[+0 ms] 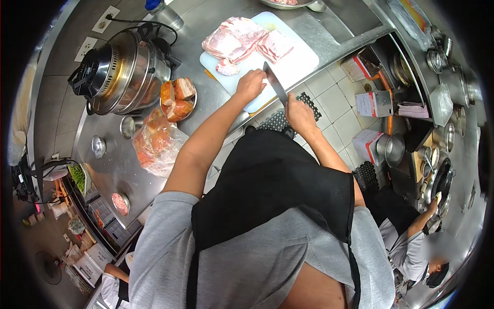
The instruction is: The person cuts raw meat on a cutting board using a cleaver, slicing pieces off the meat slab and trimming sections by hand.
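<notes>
A large slab of raw pork lies on the white cutting board, with a cut block of pork belly on its right. Nearer to me is a small piece of pork. My right hand is wrapped round the handle of a knife, whose broad blade points away from me over the board. Just left of the blade, my left hand is closed with its fingers curled at the board. Whatever those fingers hold, if anything, is hidden.
On the left of the steel counter stand a glass-bowled electric cooker, a bowl of browned meat blocks and a plastic bag of meat. A bowl of ground meat sits lower left. A co-worker works at the right.
</notes>
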